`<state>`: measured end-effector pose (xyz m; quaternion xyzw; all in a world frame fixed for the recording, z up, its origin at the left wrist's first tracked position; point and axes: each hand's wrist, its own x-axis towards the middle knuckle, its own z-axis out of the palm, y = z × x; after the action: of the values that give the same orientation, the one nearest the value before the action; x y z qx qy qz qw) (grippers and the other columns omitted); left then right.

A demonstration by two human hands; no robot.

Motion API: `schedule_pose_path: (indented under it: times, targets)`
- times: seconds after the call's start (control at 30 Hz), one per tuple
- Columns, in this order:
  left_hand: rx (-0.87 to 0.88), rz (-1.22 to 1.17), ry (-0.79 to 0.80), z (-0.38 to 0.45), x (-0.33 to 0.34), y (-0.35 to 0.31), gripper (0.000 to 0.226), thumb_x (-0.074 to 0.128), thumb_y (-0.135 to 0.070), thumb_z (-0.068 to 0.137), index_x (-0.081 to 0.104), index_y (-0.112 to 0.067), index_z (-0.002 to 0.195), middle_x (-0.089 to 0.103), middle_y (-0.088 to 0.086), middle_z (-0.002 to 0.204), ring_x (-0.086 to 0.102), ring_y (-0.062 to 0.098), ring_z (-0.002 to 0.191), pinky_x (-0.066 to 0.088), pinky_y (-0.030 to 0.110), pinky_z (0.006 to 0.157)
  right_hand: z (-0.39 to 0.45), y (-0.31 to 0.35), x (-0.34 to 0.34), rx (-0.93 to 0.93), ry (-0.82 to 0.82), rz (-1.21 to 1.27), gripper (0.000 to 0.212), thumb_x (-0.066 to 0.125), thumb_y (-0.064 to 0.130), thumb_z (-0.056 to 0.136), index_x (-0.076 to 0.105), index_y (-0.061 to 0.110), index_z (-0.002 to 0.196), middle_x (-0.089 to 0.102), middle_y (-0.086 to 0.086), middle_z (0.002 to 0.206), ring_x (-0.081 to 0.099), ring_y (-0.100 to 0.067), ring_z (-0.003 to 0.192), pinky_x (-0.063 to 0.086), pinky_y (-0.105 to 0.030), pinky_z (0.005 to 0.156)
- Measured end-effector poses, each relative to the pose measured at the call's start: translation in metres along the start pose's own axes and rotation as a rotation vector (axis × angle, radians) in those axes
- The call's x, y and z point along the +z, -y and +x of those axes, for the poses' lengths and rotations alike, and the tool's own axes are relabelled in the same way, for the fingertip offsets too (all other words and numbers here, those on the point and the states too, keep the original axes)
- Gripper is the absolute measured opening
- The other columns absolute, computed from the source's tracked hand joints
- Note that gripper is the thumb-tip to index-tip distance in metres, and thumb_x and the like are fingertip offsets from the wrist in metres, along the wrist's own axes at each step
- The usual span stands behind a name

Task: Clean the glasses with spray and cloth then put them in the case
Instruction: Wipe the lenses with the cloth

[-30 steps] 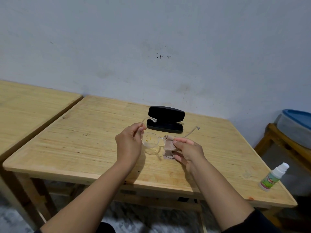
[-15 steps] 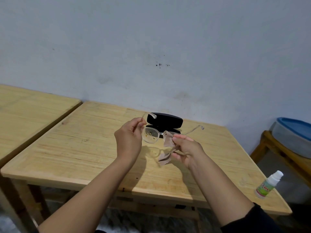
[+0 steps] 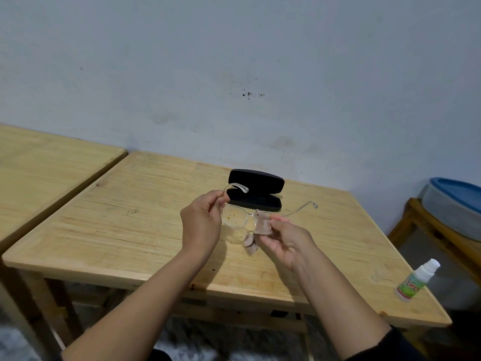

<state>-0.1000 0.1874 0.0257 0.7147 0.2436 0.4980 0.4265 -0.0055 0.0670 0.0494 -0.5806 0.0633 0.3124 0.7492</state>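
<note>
Clear-framed glasses (image 3: 234,217) hang above the wooden table (image 3: 130,230), temples unfolded. My left hand (image 3: 201,225) pinches the frame at its left hinge. The left lens shows yellowish specks. My right hand (image 3: 285,242) presses a small beige cloth (image 3: 261,225) over the right lens, hiding it; a tail of the cloth dangles below. Just behind the glasses lies the black case (image 3: 256,190), lid raised. A white spray bottle (image 3: 413,281) with a green label stands at the table's near right corner, away from both hands.
A second wooden table (image 3: 39,165) adjoins on the left with a narrow gap between. On the right, a grey tub with a blue lid (image 3: 453,201) rests on a wooden stand (image 3: 426,230). A pale wall runs close behind the tables.
The glasses dropped slightly lower toward the table. The right hand shifted the cloth over the right lens, keeping it pinched there. The left hand keeps its hold at the hinge.
</note>
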Motion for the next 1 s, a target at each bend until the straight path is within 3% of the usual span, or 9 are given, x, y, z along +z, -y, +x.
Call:
schedule_pose_path:
  times: [0.1, 0.17, 0.27, 0.4, 0.57, 0.7, 0.93, 1.0]
  targets:
    - [-0.011, 0.0, 0.02, -0.002, -0.001, 0.001, 0.02, 0.057, -0.005, 0.088, 0.071, -0.019, 0.085, 0.066, -0.006, 0.071, 0.062, -0.001, 0.067, 0.044, 0.006, 0.064, 0.001, -0.003, -0.002, -0.026, 0.003, 0.105, 0.016, 0.049, -0.009, 0.091, 0.06, 0.002, 0.097, 0.061, -0.023, 0.105, 0.066, -0.033, 0.089, 0.061, -0.038, 0.067]
    - [-0.017, -0.002, 0.025, -0.004, -0.001, 0.001, 0.02, 0.056, -0.006, 0.089, 0.071, -0.019, 0.085, 0.068, -0.004, 0.073, 0.065, 0.008, 0.07, 0.052, 0.017, 0.069, 0.001, -0.005, -0.001, -0.082, -0.028, 0.135, 0.018, 0.052, -0.009, 0.089, 0.061, 0.005, 0.093, 0.062, -0.02, 0.109, 0.065, -0.031, 0.098, 0.058, -0.04, 0.082]
    - [-0.029, -0.019, 0.028, -0.007, 0.001, 0.002, 0.018, 0.056, -0.007, 0.089, 0.071, -0.016, 0.085, 0.069, -0.001, 0.075, 0.067, 0.016, 0.073, 0.057, 0.032, 0.074, 0.001, -0.01, 0.0, -0.182, -0.095, 0.159, 0.022, 0.057, -0.01, 0.086, 0.063, 0.011, 0.086, 0.064, -0.012, 0.109, 0.063, -0.023, 0.102, 0.054, -0.031, 0.086]
    - [-0.031, -0.046, 0.043, -0.012, 0.004, 0.003, 0.018, 0.055, -0.007, 0.089, 0.07, -0.015, 0.084, 0.069, 0.0, 0.077, 0.067, 0.014, 0.073, 0.058, 0.034, 0.074, 0.002, -0.015, -0.001, -0.265, -0.175, 0.219, 0.031, 0.059, -0.013, 0.081, 0.066, 0.017, 0.084, 0.065, -0.01, 0.111, 0.062, -0.023, 0.109, 0.049, -0.035, 0.1]
    - [-0.013, -0.056, 0.056, -0.014, 0.006, 0.002, 0.017, 0.055, -0.006, 0.089, 0.07, -0.013, 0.086, 0.069, -0.002, 0.079, 0.067, 0.012, 0.075, 0.058, 0.032, 0.073, 0.002, -0.016, -0.005, -0.313, -0.13, 0.211, 0.03, 0.059, -0.008, 0.085, 0.068, 0.021, 0.088, 0.062, -0.007, 0.12, 0.062, -0.021, 0.109, 0.051, -0.033, 0.096]
    - [0.032, -0.055, 0.084, -0.014, 0.009, 0.002, 0.018, 0.055, -0.005, 0.089, 0.07, -0.014, 0.085, 0.069, -0.002, 0.08, 0.067, 0.012, 0.077, 0.058, 0.036, 0.073, 0.001, -0.015, -0.006, -0.365, -0.16, 0.14, 0.03, 0.059, -0.001, 0.088, 0.068, 0.027, 0.085, 0.061, -0.002, 0.112, 0.066, -0.02, 0.097, 0.056, -0.025, 0.072]
    - [0.073, -0.029, 0.065, -0.01, 0.008, 0.002, 0.018, 0.056, -0.003, 0.088, 0.07, -0.014, 0.084, 0.07, 0.002, 0.078, 0.066, 0.019, 0.074, 0.058, 0.042, 0.071, 0.005, -0.017, -0.015, -0.363, -0.035, -0.105, 0.028, 0.064, 0.002, 0.085, 0.074, 0.027, 0.08, 0.068, -0.006, 0.111, 0.066, -0.02, 0.097, 0.054, -0.03, 0.082]
    - [0.084, -0.01, 0.061, -0.007, 0.006, 0.002, 0.017, 0.057, -0.003, 0.087, 0.07, -0.013, 0.084, 0.07, 0.004, 0.077, 0.066, 0.019, 0.072, 0.058, 0.039, 0.07, 0.003, -0.012, -0.02, -0.325, 0.04, -0.19, 0.023, 0.065, 0.001, 0.084, 0.074, 0.021, 0.08, 0.073, -0.006, 0.097, 0.068, -0.015, 0.082, 0.054, -0.023, 0.071]
